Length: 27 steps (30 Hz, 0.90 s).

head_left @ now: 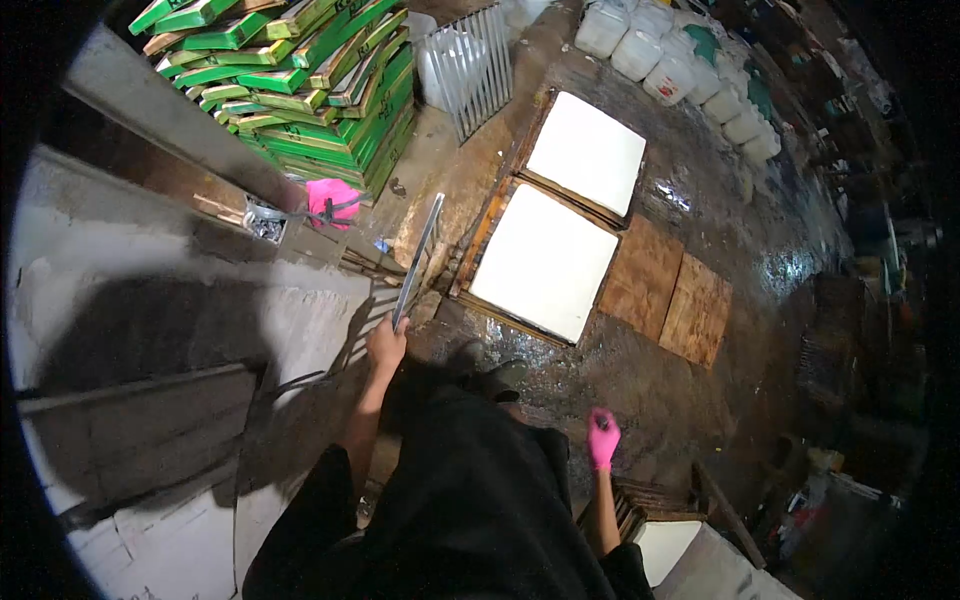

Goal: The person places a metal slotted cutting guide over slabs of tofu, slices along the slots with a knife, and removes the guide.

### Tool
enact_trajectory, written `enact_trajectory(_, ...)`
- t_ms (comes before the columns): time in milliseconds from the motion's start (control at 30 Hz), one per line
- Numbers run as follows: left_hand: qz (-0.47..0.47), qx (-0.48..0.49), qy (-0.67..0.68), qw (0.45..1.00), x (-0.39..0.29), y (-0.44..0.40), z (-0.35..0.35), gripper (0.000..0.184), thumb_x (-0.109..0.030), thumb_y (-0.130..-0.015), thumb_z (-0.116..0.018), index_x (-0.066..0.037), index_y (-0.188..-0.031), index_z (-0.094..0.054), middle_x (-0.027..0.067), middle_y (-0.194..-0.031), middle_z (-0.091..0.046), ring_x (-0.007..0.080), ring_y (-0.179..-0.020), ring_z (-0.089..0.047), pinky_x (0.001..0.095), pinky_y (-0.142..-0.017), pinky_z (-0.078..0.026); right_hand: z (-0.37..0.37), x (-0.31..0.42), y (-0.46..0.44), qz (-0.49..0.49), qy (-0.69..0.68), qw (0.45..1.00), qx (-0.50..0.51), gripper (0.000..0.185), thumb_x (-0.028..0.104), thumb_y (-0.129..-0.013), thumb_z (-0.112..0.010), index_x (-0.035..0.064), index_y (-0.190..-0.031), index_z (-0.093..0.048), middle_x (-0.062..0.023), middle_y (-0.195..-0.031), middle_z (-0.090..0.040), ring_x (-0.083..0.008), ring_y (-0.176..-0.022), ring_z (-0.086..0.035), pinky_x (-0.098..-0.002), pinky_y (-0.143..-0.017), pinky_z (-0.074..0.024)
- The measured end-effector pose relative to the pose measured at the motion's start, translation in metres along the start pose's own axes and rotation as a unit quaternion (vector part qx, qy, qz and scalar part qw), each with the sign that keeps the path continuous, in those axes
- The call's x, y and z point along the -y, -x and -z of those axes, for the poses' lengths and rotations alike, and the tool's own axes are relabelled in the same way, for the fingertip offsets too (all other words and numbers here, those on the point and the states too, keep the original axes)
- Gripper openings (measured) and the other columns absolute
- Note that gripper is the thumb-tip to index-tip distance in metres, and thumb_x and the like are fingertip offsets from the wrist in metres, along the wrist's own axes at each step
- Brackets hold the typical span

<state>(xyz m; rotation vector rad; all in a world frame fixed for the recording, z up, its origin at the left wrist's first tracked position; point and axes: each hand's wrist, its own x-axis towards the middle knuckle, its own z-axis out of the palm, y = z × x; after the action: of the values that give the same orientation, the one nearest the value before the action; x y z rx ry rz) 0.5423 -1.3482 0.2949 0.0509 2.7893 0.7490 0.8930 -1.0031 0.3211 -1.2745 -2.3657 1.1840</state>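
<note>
Metal gleaming now: the left hand [386, 346] has its fingers around a slatted rack [418, 263], not yet released, left of two white slabs [545, 262] already lying flat; the pink-gloved right hand [603, 441] is clenched, contents impossible to tell.

Left of centre, the bare left hand [386, 345] grips a long metal bar [418, 262], while the pink-gloved right hand [603, 440] hangs at lower right. Two white slabs [545, 262] lie upper centre; stacked green-edged frames [340, 145] stand upper left.
</note>
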Motion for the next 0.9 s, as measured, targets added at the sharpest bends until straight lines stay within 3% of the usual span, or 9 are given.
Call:
enact_trajectory(133,0.038,0.02,0.031,0.999,0.072,-0.065,-0.087,0.031,-0.034,-0.094,-0.065,-0.011,-0.114,-0.069,0.0187,-0.089,-0.07,0.0392,-0.085,-0.067,0.0497,-0.072,-0.05,0.008,-0.105,0.114,-0.238,0.155,0.958,0.027,0.025,0.03,-0.082,-0.073,0.0074,-0.094,-0.074,-0.0168,-0.086,-0.072,-0.0278,-0.082,-0.072,-0.0377,-0.077,-0.0536)
enact_trajectory(300,0.086,0.083,0.094,0.988,0.092,-0.091,-0.101,0.028,-0.034,-0.094,-0.066,-0.015,-0.114,-0.07,0.0152,-0.094,-0.07,0.035,-0.088,-0.067,0.0477,-0.078,-0.05,0.047,-0.112,0.236,-0.425,0.059,0.903,-0.031,0.02,0.02,-0.078,-0.071,0.0037,-0.09,-0.073,-0.0071,-0.075,-0.07,-0.02,-0.072,-0.066,-0.0346,-0.069,-0.0514)
enact_trajectory(400,0.093,0.111,0.005,0.989,0.101,-0.104,-0.115,0.027,-0.032,-0.097,-0.062,-0.011,-0.112,-0.068,0.0141,-0.098,-0.07,0.0349,-0.091,-0.066,0.0473,-0.08,-0.05,0.045,-0.168,0.296,-0.5,-0.077,0.861,-0.059,0.017,0.015,-0.079,-0.069,0.0018,-0.089,-0.072,-0.0071,-0.072,-0.07,-0.0167,-0.057,-0.064,-0.0319,-0.052,-0.0513)
enact_trajectory(433,0.066,0.116,-0.007,0.991,0.118,-0.108,-0.123,0.029,-0.034,-0.097,-0.061,-0.009,-0.111,-0.068,0.0139,-0.097,-0.07,0.0346,-0.09,-0.066,0.0472,-0.08,-0.05,0.043,-0.162,0.301,-0.485,0.019,0.872,-0.061,0.014,0.013,-0.079,-0.068,0.0018,-0.088,-0.07,-0.0075,-0.07,-0.069,-0.0161,-0.049,-0.06,-0.0317,-0.045,-0.0479)
enact_trajectory(567,0.126,0.056,-0.035,0.99,0.133,-0.119,-0.142,0.048,-0.046,-0.1,-0.049,-0.004,-0.117,-0.066,0.0165,-0.106,-0.069,0.0308,-0.09,-0.064,0.0446,-0.083,-0.05,0.03,-0.162,0.325,-0.468,0.003,0.882,-0.06,0.027,0.027,-0.079,-0.065,0.0071,-0.095,-0.073,-0.0144,-0.077,-0.071,-0.0232,-0.071,-0.069,-0.0369,-0.065,-0.0539)
enact_trajectory(600,0.0,-0.052,0.022,0.998,0.103,-0.106,-0.129,0.038,-0.033,-0.101,-0.05,-0.003,-0.121,-0.063,0.0173,-0.113,-0.068,0.0313,-0.098,-0.064,0.0433,-0.086,-0.05,0.029,-0.134,0.309,-0.478,0.114,0.871,-0.02,0.027,0.027,-0.08,-0.066,0.0054,-0.095,-0.073,-0.0161,-0.079,-0.072,-0.0256,-0.077,-0.07,-0.0384,-0.072,-0.0545)
enact_trajectory(633,-0.123,-0.152,0.095,0.976,0.068,-0.091,-0.11,0.031,-0.019,-0.101,-0.052,-0.002,-0.126,-0.06,0.0181,-0.119,-0.066,0.0317,-0.105,-0.064,0.0419,-0.088,-0.05,0.013,-0.147,0.32,-0.466,0.003,0.879,-0.1,0.025,0.02,-0.083,-0.065,0.0047,-0.102,-0.072,-0.0067,-0.078,-0.07,-0.0166,-0.061,-0.064,-0.0307,-0.057,-0.0511)
enact_trajectory(800,-0.116,0.103,0.074,0.985,0.053,-0.075,-0.17,0.036,-0.013,-0.1,-0.051,-0.002,-0.134,-0.055,0.0158,-0.123,-0.065,0.0294,-0.108,-0.063,0.0407,-0.09,-0.05,-0.01,-0.098,0.293,-0.588,-0.159,0.793,-0.029,0.027,0.026,-0.086,-0.068,0.0054,-0.103,-0.074,-0.0071,-0.08,-0.073,-0.0168,-0.068,-0.069,-0.0326,-0.062,-0.0544)
enact_trajectory(900,0.013,0.51,0.011,0.86,0.087,-0.087,-0.233,0.037,-0.023,-0.099,-0.055,-0.001,-0.128,-0.059,0.0137,-0.106,-0.067,0.0255,-0.092,-0.064,0.0398,-0.08,-0.052,-0.025,-0.09,0.304,-0.618,-0.193,0.761,0.033,0.029,0.027,-0.087,-0.065,0.0021,-0.102,-0.072,-0.0092,-0.08,-0.071,-0.0198,-0.068,-0.069,-0.0343,-0.062,-0.0544)
